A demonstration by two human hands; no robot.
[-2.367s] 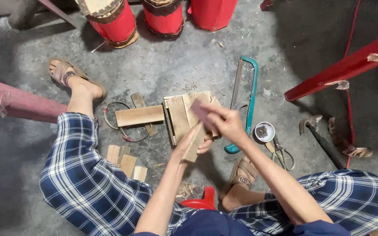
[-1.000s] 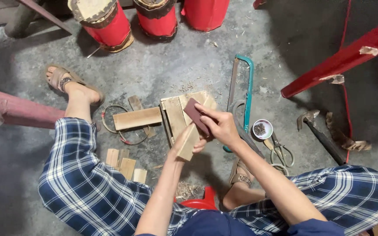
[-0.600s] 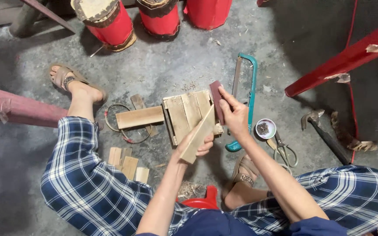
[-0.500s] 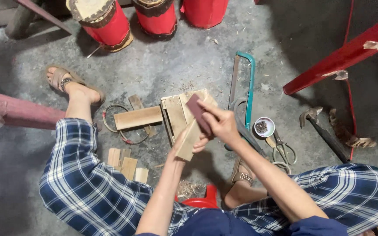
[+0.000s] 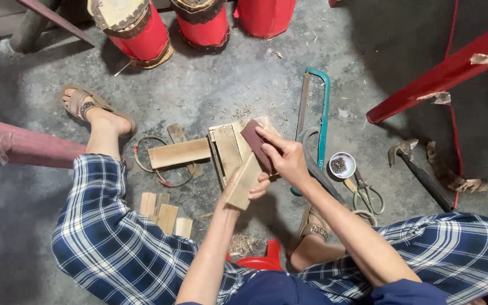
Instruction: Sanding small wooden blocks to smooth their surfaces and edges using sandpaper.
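Rough grey concrete floor carries everything. A pale wooden strip is gripped at its lower end by the left hand, fingers closed round it, above the floor's middle. A dark reddish sandpaper piece is pinched by the right hand and pressed against the strip's upper end. Wooden slats are laid just behind. A teal hacksaw is seen beside them, scissors toward the right edge.
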